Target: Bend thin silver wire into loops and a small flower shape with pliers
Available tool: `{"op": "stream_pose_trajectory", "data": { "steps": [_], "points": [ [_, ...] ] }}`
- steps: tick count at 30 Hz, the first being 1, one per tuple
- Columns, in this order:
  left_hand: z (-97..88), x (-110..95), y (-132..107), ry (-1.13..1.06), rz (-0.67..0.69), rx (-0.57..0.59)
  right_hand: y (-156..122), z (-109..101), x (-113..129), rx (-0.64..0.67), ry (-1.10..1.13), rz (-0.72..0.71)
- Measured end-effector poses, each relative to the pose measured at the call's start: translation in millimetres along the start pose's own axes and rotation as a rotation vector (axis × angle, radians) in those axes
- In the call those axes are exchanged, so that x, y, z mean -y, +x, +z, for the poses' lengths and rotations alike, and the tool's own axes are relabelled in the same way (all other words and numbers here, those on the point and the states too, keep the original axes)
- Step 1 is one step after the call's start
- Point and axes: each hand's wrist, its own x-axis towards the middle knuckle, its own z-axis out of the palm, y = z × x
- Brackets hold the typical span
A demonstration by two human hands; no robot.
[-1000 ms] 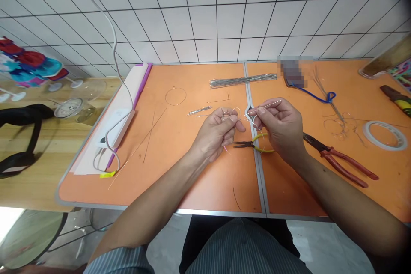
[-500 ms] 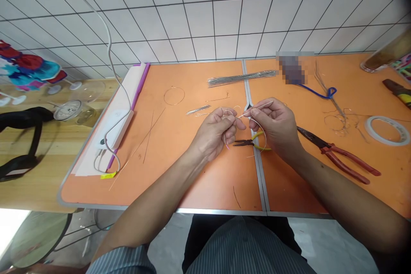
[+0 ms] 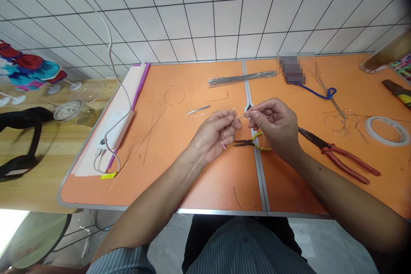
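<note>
Some thin wire [image 3: 241, 117], bent into small loops, shows above the desk [image 3: 199, 184] between the left hand [image 3: 218, 130] and the right hand [image 3: 272, 122]; each grips it between thumb and fingers. Yellow pliers [image 3: 249, 142] lie below the right hand, across the seam [image 3: 261, 188]; red pliers [image 3: 328, 148] lie to its right. Beyond, a wire bundle [image 3: 241, 78] lies near the far edge. The front edge [image 3: 224, 211] runs well apart from both hands.
</note>
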Motion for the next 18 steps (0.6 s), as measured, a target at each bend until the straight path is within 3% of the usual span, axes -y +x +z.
{"op": "stream_pose_trajectory", "data": {
  "steps": [10,18],
  "points": [
    [-1.6,0.7,4.8,0.002,0.043,-0.076,-1.1,-0.3,-0.1,0.008,-0.031,0.006],
    [-1.9,-2.3,5.2,-0.045,0.011,-0.111,1.2,-5.2,-1.4,0.049,-0.034,0.108]
  ]
}}
